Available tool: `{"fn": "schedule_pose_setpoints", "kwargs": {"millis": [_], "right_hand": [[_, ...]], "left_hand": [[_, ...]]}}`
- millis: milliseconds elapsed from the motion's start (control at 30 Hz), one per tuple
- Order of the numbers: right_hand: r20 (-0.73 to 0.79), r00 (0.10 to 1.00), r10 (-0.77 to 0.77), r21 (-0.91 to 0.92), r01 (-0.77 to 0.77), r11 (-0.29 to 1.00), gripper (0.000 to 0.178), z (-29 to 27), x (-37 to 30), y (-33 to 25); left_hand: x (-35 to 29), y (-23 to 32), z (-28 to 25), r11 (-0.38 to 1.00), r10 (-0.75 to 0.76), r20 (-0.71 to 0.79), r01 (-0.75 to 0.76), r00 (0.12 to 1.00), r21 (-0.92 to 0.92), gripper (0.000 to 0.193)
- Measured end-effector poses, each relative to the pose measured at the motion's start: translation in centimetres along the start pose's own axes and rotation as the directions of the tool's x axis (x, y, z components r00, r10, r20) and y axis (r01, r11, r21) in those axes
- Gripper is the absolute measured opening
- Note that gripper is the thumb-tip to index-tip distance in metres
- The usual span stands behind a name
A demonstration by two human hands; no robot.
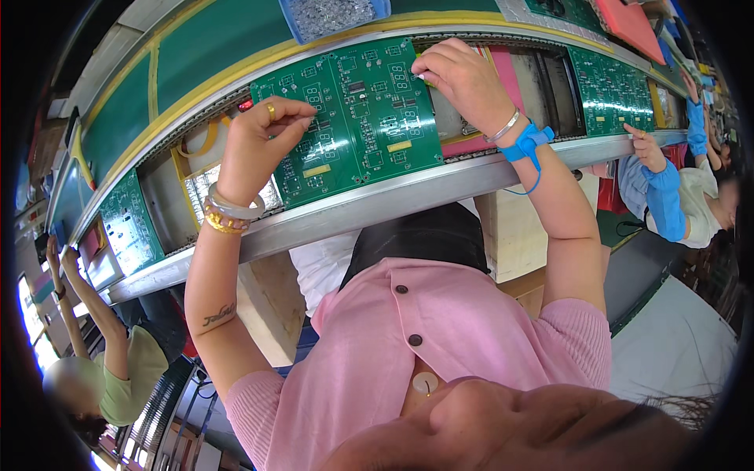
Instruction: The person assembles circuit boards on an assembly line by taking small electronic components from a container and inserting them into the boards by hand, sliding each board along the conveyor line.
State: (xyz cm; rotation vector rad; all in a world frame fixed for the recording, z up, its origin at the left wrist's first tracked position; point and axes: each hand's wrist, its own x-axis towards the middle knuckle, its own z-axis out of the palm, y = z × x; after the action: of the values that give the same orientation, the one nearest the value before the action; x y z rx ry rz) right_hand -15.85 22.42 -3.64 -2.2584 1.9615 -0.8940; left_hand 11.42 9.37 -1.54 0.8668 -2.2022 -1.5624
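Note:
In front of me a large green circuit board point(343, 125), marked with white outlines and fitted with small parts, lies across the rails of a line. Over its left half hovers my left hand point(267, 141), thumb and fingertips pinched together; whatever they hold, if anything, is too small to make out. My right hand point(465, 82) is at the board's upper right edge, its fingers closed in a pinch with a tiny whitish piece at the tips. A blue wrist strap point(525, 147) with a thin cord is on my right wrist.
Beyond the board stands a blue bin point(294, 25) of small clear parts. A metal rail point(377, 191) runs along the near side. More green boards sit at left point(129, 224) and right point(609, 90). Co-workers' hands are at the line on the far left point(63, 263) and right point(648, 149).

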Motion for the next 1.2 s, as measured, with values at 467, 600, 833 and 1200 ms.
{"fn": "schedule_pose_setpoints", "kwargs": {"millis": [467,600,833,1200], "right_hand": [[0.062,0.959,-0.277,-0.084,0.281,0.956,0.013,-2.0,5.4,-0.7],[-0.036,0.952,-0.304,-0.286,0.281,0.916,0.011,-0.3,11.1,-1.5],[0.111,0.984,-0.14,-0.47,0.176,0.865,0.015,4.2,14.7,0.0],[-0.159,0.976,-0.15,-0.116,0.132,0.984,0.012,2.5,12.7,-1.3]], "left_hand": [[0.9,-0.5,0.9,0.997,-0.066,0.012,0.066,0.998,-0.039,0.015],[1.5,0.3,1.2,1.0,-0.016,-0.035,0.016,0.999,0.021,0.012],[3.2,0.9,1.9,0.847,0.244,-0.098,-0.163,0.965,0.506,0.011],[3.1,0.6,1.9,0.805,0.274,-0.06,-0.194,0.96,0.561,0.011]]}}
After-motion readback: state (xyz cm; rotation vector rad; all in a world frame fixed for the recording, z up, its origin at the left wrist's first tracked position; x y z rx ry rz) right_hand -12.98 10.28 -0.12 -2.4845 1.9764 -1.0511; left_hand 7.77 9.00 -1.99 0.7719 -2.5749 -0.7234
